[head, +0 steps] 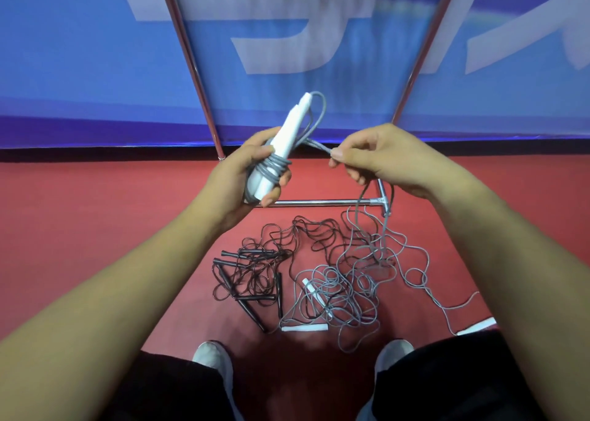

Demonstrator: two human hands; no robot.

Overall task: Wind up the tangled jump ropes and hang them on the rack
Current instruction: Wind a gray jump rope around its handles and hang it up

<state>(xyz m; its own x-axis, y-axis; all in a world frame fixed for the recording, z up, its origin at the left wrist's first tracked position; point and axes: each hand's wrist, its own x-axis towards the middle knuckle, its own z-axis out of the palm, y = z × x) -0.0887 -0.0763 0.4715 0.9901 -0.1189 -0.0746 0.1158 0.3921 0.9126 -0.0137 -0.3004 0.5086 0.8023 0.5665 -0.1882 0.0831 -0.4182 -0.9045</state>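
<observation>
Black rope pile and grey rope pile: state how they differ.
Colour: the black rope pile has black cords and black handles; the grey rope pile has grey cords and white handles. Place: the black pile lies left of the grey one. State: the black pile lies wholly on the floor; a strand from the grey pile rises to the right hand. Both lie tangled.

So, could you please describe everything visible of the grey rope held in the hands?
The grey rope is a thin cord, plastic-looking. Several turns sit coiled round white handles gripped in the left hand, and a loop arches by the upper handle tip. The right hand pinches a taut stretch; the rest drops to the red floor, into a loose tangle.
</observation>
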